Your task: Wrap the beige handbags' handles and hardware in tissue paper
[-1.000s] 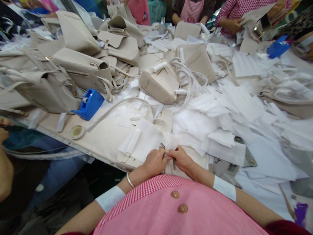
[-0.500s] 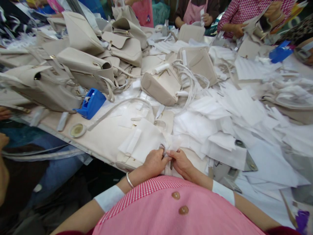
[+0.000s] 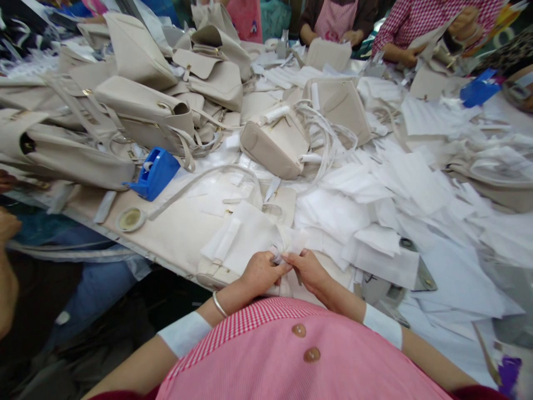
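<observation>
Close in front of my apron lies a cream handbag with white foam sheet over it. My left hand is closed at the bag's right side, pinching thin white wrapping. Fingertip to fingertip with it, my right hand pinches the same wrapping. A narrow greyish strip pokes out below the right fingers; what it belongs to is hidden. Just beyond the hands, a clear-wrapped strap curves over the bag.
Several cream handbags crowd the table's left and middle. A blue tape dispenser and a tape roll sit near the left edge. Loose white sheets cover the right, around a metal device. Co-workers' hands show at the far side.
My hands stay at the same spot, the fingers shifting slightly on the wrapping. At left, a handbag has tipped lower, and a neighbour's hand has moved up a little.
</observation>
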`<state>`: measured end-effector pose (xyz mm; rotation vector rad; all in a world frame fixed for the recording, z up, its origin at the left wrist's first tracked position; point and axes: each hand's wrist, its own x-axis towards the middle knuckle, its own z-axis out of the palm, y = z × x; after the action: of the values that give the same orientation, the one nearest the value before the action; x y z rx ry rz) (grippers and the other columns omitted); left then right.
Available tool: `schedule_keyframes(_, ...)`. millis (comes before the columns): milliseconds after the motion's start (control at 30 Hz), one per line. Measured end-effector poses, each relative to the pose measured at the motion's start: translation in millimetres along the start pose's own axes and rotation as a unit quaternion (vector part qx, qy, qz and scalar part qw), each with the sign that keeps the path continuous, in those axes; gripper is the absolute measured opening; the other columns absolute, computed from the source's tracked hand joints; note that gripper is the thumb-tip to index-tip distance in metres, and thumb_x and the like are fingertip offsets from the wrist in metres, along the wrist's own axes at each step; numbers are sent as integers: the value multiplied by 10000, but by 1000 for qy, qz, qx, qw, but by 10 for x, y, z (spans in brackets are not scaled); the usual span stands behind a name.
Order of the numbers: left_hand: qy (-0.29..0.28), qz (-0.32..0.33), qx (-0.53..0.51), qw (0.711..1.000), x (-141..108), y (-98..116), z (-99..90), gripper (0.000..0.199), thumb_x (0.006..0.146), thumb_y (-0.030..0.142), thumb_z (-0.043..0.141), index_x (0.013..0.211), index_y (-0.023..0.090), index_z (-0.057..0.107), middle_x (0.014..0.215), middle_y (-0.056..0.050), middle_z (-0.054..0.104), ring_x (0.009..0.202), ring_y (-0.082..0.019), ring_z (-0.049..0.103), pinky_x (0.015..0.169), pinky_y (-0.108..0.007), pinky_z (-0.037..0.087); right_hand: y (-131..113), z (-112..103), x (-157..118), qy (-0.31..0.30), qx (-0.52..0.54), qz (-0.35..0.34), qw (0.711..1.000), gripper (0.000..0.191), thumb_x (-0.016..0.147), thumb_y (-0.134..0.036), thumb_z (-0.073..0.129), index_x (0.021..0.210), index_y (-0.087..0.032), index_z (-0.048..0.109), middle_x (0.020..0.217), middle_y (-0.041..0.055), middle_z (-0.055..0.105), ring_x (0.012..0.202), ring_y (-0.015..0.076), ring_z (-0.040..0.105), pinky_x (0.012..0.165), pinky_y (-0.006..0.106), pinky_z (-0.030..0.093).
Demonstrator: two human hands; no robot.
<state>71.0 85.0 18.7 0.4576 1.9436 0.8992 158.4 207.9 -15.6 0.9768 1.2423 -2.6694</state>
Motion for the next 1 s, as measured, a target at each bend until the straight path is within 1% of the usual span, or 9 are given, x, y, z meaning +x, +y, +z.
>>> schedule_keyframes(133,-8,-11,-18,1000,2,3,-15,344,749,498,655,633,183,577,472,14,622,466,-147,590,494,-234,413,-153,-59,2,-3,-134,2,991,327,705,-380,751,906,-131,684,812,57,719,732,184,652,687,288,523)
schedule_keyframes(200,-5,-19,-12,1000,-8,9,-26,345,751,499,648,630,187,562,473,10,625,465,-149,590,482,-235,405,-248,-96,-36,-14,-222,4,975,339,723,-416,737,897,-132,672,776,50,705,687,161,635,623,253,501)
schedule_keyframes(300,2,-23,-5,1000,-30,14,-45,333,756,487,641,635,196,533,482,9,632,465,-147,589,477,-234,397,-361,-192,-124,-83,-321,38,943,323,757,-430,697,883,-136,652,664,21,662,533,111,548,479,207,407)
schedule_keyframes(400,4,-22,1,1000,-43,24,-56,339,750,482,650,626,205,500,486,10,636,457,-143,576,484,-238,391,-383,-326,-175,-116,-343,58,930,255,778,-376,656,874,-139,656,598,-9,617,463,81,457,445,199,337)
schedule_keyframes(533,-3,-35,9,999,-41,52,-54,327,749,479,650,645,203,509,500,7,649,458,-145,573,484,-245,388,-302,-447,-94,-55,-370,16,927,208,779,-328,590,787,-148,695,658,3,629,516,88,463,502,216,360)
schedule_keyframes(800,-20,-42,8,999,-52,70,-88,335,745,502,642,664,182,579,509,-6,660,479,-157,591,490,-251,400,-221,-366,143,-87,-392,-60,914,207,751,-278,542,705,-163,707,607,-13,605,583,129,509,588,245,419)
schedule_keyframes(867,-16,-38,9,999,-53,61,-104,345,752,505,632,645,180,589,500,-7,654,482,-157,592,501,-253,410,-258,-374,79,-98,-406,-77,905,209,790,-275,541,775,-167,718,651,-4,631,618,138,542,613,249,445)
schedule_keyframes(933,-14,-31,11,999,-49,45,-118,347,765,499,619,637,176,601,503,-10,656,487,-155,591,509,-251,416,-317,-425,-40,-104,-427,-101,892,226,838,-295,557,949,-174,712,744,12,667,639,142,566,629,256,469)
schedule_keyframes(1000,-14,-26,16,999,-41,27,-126,347,776,491,606,645,170,621,510,-14,662,479,-150,583,501,-249,412,-387,-499,-176,-133,-463,-155,862,356,838,-340,624,1160,-188,638,927,53,690,713,159,596,682,284,497)
